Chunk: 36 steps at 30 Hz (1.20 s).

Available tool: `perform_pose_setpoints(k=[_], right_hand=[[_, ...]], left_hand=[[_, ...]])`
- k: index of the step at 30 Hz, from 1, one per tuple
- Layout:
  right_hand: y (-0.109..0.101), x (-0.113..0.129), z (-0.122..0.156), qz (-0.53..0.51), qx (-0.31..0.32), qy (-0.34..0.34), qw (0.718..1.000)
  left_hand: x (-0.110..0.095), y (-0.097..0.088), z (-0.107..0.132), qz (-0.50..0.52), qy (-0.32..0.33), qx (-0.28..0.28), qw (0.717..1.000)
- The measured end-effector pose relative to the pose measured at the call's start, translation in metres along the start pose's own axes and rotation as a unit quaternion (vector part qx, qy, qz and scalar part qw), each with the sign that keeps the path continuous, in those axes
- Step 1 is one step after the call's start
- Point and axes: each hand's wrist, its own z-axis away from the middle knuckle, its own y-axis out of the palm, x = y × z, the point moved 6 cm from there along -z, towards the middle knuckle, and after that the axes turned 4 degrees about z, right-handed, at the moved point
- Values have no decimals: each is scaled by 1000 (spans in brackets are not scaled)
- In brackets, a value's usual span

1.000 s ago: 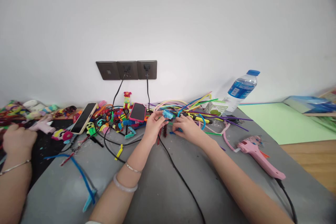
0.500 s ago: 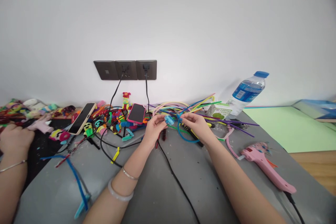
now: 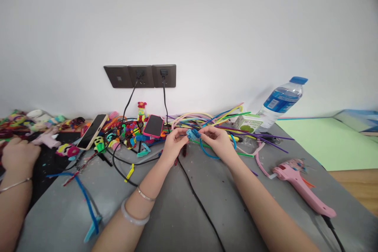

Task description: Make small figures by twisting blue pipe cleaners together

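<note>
Between my hands is a small light-blue fuzzy piece of coiled pipe cleaner. My left hand pinches its left side between thumb and fingertips. My right hand pinches a darker blue pipe cleaner against the piece's right side; its free length loops below and behind that hand. Behind both hands lies a bundle of coloured pipe cleaners. A pink glue gun rests on the grey table to the right of my right forearm.
A tilted water bottle and a small green-and-white box stand at the back right. Two phones, pipe cleaner figures and black cables lie left and centre. Another person's hand is at far left.
My right hand has moved slightly left, bringing the darker blue pipe cleaner against the light-blue piece. Its loop has shifted, with part now showing right of my hand.
</note>
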Motion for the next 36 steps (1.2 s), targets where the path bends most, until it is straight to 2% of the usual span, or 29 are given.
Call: perform_pose_setpoints(k=[9, 17, 26, 29, 33, 36], right_hand=[[-1, 5, 1, 57, -18, -21, 998], [1, 27, 5, 79, -18, -121, 989], [1, 33, 10, 82, -26, -146, 985], [0, 31, 9, 51, -34, -129, 990], [-1, 26, 6, -61, -5, -85, 995], [-3, 27, 5, -116, 5, -91, 989]], left_hand=[[2, -1, 0, 1, 9, 9, 1000], [0, -1, -2, -13, 34, 31, 999], [-4, -3, -2, -32, 72, 31, 996], [-4, -1, -1, -13, 62, 26, 998], [-5, 0, 0, 39, 37, 19, 998], [-6, 1, 0, 69, 32, 23, 997]])
